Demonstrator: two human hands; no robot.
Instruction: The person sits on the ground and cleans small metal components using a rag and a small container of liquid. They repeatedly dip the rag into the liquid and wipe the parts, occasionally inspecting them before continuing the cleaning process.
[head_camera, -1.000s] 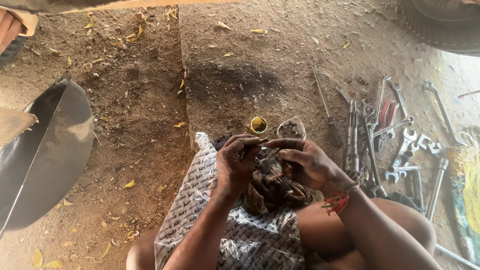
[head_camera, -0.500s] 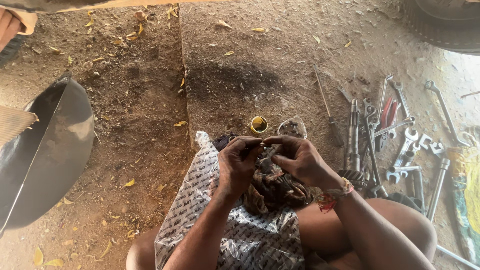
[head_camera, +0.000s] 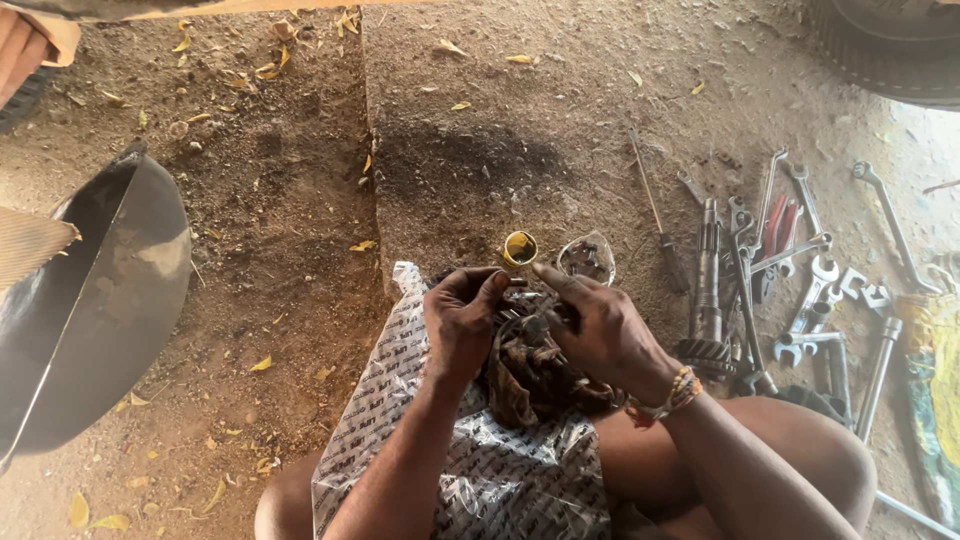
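1. The person sat on the dusty earth floor (head_camera: 300, 250), with a printed clear plastic sheet (head_camera: 400, 400) spread over the lap.
2. The left hand (head_camera: 462, 318) was curled, and its fingers (head_camera: 492, 285) pinched a small dark metal piece (head_camera: 517, 283) at the tips.
3. The right hand (head_camera: 600, 335) rested on a greasy brown metal assembly (head_camera: 530, 370) in the lap; its fingers were stretched toward the small piece, gripping nothing that I could see.
4. To do this step well, I judged the small piece should be kept over the sheet, so a slip would not lose it in the dust.
5. The small yellow cap (head_camera: 519, 248) and the clear round dish of small parts (head_camera: 586, 259) stood just beyond the hands.
6. The pile of steel spanners (head_camera: 810, 290) lay near, on the right.
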